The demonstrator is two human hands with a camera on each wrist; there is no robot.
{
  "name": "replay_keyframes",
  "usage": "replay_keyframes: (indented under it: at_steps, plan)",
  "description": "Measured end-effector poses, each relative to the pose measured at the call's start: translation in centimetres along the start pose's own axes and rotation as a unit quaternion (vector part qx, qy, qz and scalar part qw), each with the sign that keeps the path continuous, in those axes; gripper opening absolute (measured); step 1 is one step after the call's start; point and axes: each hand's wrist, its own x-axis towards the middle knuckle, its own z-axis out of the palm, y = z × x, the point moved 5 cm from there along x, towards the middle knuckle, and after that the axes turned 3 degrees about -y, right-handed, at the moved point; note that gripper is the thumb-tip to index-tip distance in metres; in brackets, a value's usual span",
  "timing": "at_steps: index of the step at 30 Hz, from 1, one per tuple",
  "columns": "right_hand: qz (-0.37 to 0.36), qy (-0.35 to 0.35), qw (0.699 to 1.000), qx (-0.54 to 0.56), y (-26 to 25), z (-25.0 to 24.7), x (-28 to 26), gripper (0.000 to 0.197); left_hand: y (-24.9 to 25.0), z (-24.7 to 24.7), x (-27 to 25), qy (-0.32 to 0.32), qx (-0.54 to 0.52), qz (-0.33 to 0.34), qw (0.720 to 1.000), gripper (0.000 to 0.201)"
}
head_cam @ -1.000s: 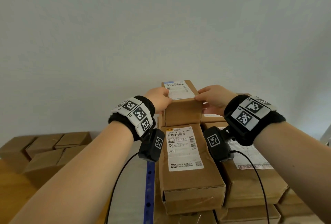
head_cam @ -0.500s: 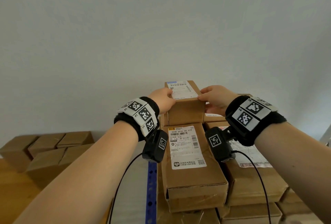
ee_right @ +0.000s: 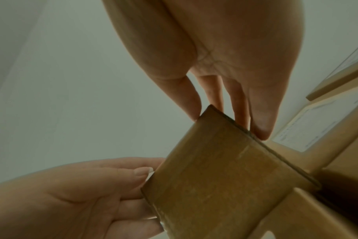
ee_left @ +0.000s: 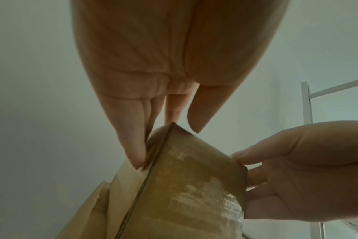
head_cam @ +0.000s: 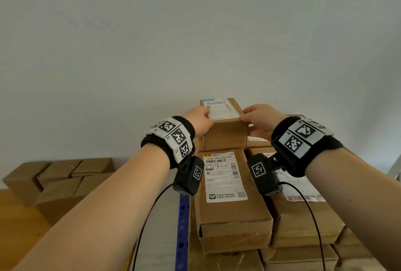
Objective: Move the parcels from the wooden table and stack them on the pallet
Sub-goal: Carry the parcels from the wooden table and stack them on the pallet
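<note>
A small brown cardboard parcel point(head_cam: 225, 135) with a white shipping label sits on top of the parcel stack, against the white wall. My left hand point(head_cam: 198, 119) grips its near left corner, thumb on top and fingers down the side. My right hand point(head_cam: 258, 119) grips the near right corner the same way. In the left wrist view the left hand point(ee_left: 165, 145) straddles the parcel point(ee_left: 184, 186) corner, with the right hand point(ee_left: 296, 169) opposite. The right wrist view shows the right hand point(ee_right: 228, 127) pinching the parcel point(ee_right: 225, 177) edge, the left hand point(ee_right: 71, 194) on the other side.
Under it lie a long labelled parcel point(head_cam: 227, 205) and another parcel point(head_cam: 303, 216) beside it, with more below. A blue perforated upright point(head_cam: 182, 227) runs down the stack's left. Several parcels point(head_cam: 58, 179) wait on the wooden table point(head_cam: 17, 227) at left. A white rack frame point(ee_left: 307, 105) stands at right.
Both hands have kept their hold on the top parcel. Parcel and hands have shifted slightly to the right in the head view; otherwise nothing moved.
</note>
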Motion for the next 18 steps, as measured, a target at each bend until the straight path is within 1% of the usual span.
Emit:
replay_keyframes:
  at_steps: [8, 11, 13, 16, 18]
  plan:
    - [-0.029, 0.013, 0.998, -0.062, -0.6, -0.3, -0.5, 0.043, -0.1, -0.1, -0.5, 0.018, -0.025, -0.009, 0.999, 0.050]
    - [-0.050, 0.018, 0.995, -0.089, -1.0, -0.3, -1.1, 0.035, 0.1, -0.2, -0.9, 0.027, -0.013, 0.003, 1.000, 0.048]
    - [-0.072, 0.024, 0.989, -0.127, -1.2, -0.1, -1.5, 0.033, 0.1, -0.1, -1.4, 0.034, -0.011, 0.003, 0.999, 0.049]
    - [-0.119, 0.045, 0.972, -0.196, -1.7, 0.0, -2.3, 0.040, 0.1, -0.2, -2.3, 0.053, -0.024, 0.000, 0.998, 0.048]
    - [-0.152, 0.050, 0.962, -0.219, -2.2, 0.0, -2.8, 0.048, 0.2, -0.5, -2.8, 0.077, -0.021, -0.003, 0.997, 0.048]
